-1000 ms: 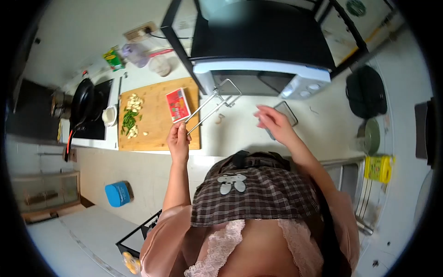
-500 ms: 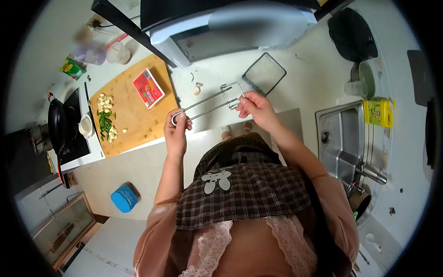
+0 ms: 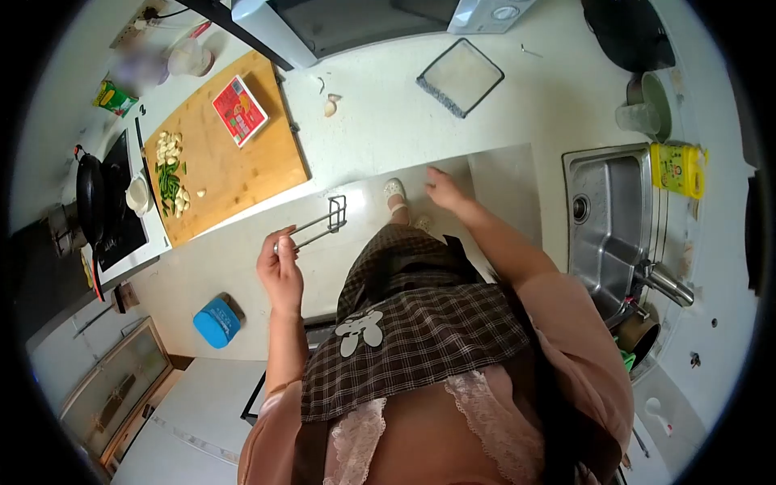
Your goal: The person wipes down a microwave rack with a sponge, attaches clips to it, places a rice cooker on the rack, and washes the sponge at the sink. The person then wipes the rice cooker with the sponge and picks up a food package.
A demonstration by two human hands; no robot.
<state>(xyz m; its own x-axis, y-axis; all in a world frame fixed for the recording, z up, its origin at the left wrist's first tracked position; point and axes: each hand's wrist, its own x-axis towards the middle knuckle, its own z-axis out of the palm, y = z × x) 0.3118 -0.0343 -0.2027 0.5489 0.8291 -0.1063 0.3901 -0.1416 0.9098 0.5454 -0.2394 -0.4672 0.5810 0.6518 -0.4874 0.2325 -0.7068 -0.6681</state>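
- Pinch the fingers of the left hand (image 3: pixel 280 268) firmly, as now, around the near end of the metal wire tongs (image 3: pixel 331 215).
- Aim the far end toward two o'clock, over the floor (image 3: pixel 250 259) and clear of the surface (image 3: pixel 380 105).
- Avoid knocking the wooden chopping board (image 3: pixel 250 178), at eleven o'clock.
- Use the right hand (image 3: pixel 446 191), empty at two o'clock with fingers loosely spread, for steadying.

- You have one wire metal tool (image 3: pixel 315 238): two slim, nearly parallel rods ending in a bent rectangular frame.
- Your left fingers (image 3: pixel 287 254) grip its near end.
- It hangs in the air, slanting away and rightward, seen against the pale floor (image 3: pixel 178 283).
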